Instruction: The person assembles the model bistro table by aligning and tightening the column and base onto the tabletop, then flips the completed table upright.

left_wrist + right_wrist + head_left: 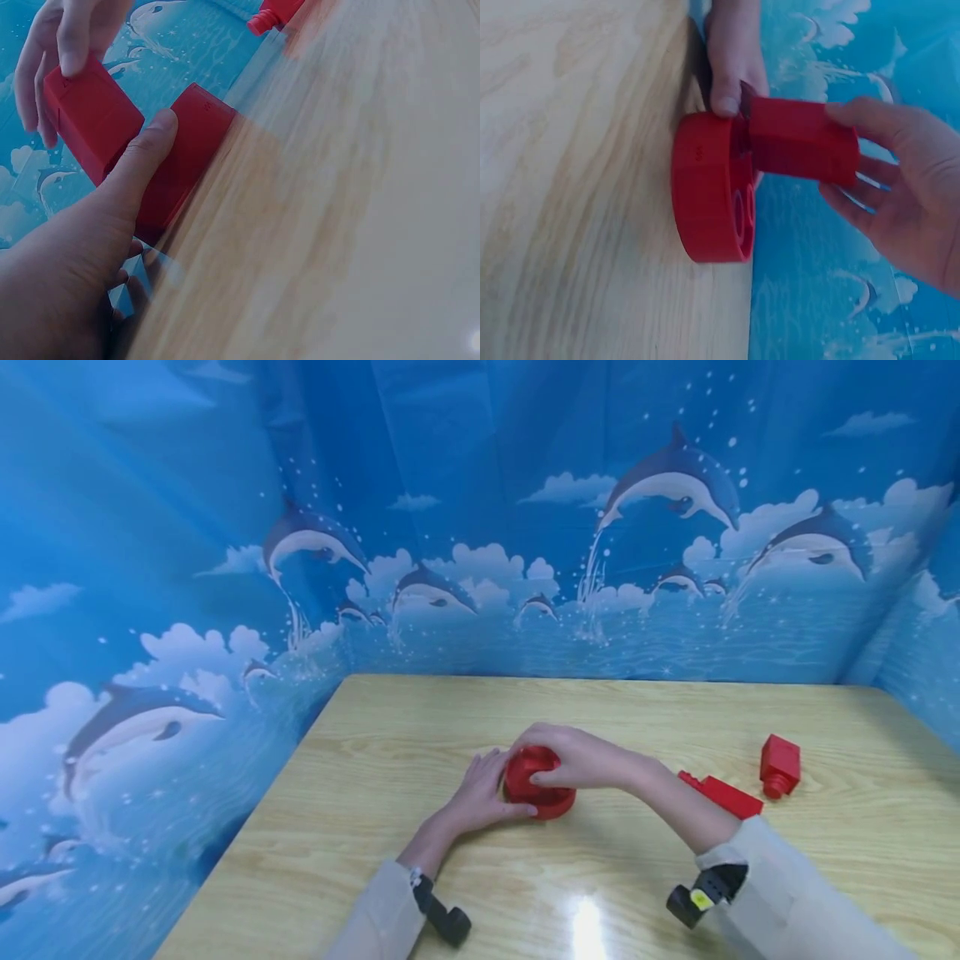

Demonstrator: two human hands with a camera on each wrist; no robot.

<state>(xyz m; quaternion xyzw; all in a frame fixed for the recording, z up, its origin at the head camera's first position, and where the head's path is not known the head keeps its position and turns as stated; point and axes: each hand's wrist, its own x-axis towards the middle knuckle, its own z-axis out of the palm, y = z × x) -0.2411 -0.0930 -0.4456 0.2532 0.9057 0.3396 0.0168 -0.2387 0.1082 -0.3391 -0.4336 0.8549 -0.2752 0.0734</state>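
A round red plastic base (pixel 703 187), with ring-shaped holes in its top, sits on the wooden table. My left hand (pixel 477 795) grips it from the left, thumb (pixel 154 139) along its near side; the other fingers are largely hidden behind it. Just above it is a smooth red block (pixel 802 139) with flat faces, pinched near its upper end between the thumb and fingers of my right hand (pixel 577 756). The block's lower end meets one side of the base's top; whether it sits inside a hole cannot be seen.
To the right on the table (pixel 360 860) lie a red box-shaped piece with a threaded knob (pixel 780 766) and, partly behind the right forearm, a flat red piece (pixel 723 795). A blue dolphin-print curtain (pixel 465 527) hangs beyond the table's back and left edges.
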